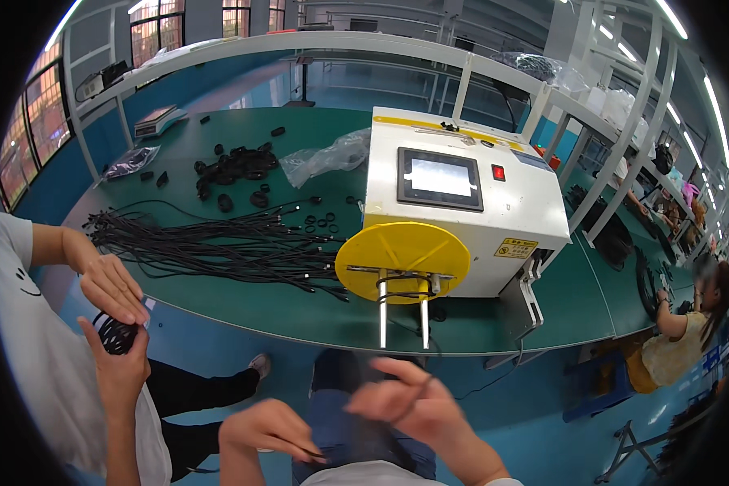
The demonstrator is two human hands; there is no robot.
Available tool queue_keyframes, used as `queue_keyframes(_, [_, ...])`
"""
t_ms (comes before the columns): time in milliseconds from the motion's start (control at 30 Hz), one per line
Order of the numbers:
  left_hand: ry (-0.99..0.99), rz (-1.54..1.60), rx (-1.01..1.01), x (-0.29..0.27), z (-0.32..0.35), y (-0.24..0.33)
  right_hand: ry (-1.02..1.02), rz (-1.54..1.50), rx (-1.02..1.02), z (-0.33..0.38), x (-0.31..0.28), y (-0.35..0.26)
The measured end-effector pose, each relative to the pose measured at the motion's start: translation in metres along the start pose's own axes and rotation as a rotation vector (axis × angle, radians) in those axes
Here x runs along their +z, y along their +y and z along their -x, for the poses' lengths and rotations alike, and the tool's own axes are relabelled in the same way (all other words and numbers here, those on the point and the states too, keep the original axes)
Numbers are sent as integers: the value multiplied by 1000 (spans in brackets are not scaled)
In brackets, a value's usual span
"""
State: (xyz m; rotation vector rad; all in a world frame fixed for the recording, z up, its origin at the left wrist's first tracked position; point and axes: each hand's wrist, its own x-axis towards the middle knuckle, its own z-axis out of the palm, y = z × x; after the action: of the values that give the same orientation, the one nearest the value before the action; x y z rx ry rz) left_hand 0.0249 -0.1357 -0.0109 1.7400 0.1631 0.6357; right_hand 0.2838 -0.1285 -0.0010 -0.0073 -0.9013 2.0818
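My left hand [271, 429] and my right hand [409, 405] are low in the head view, over my lap, and both pinch a thin black cable [419, 389] that runs between them. The cable's end pokes out of my left fingers. Just beyond my hands a yellow disc [402, 261] with two upright metal pins [402, 312] sticks out from the front of a white winding machine [462, 198] with a small screen. A black cable loop hangs around those pins.
A bundle of straight black cables [211, 247] lies on the green table [275, 308], with coiled cables [235, 166] and a clear bag [328, 155] behind. A person at left holds a black coil [117, 332] in both hands. Another person [688, 324] sits at right.
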Motion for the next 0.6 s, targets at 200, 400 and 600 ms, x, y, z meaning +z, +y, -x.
queue_keyframes(200, [-184, -144, -542, 22, -9, -79, 617, -27, 14, 55, -46, -17])
queue_keyframes(400, [258, -470, -393, 11, -32, -98, 749, 490, 156, 38, -95, 35])
queue_keyframes(600, [723, 121, -176, -6, -75, -72, 415, 742, 347, 9, -79, 53])
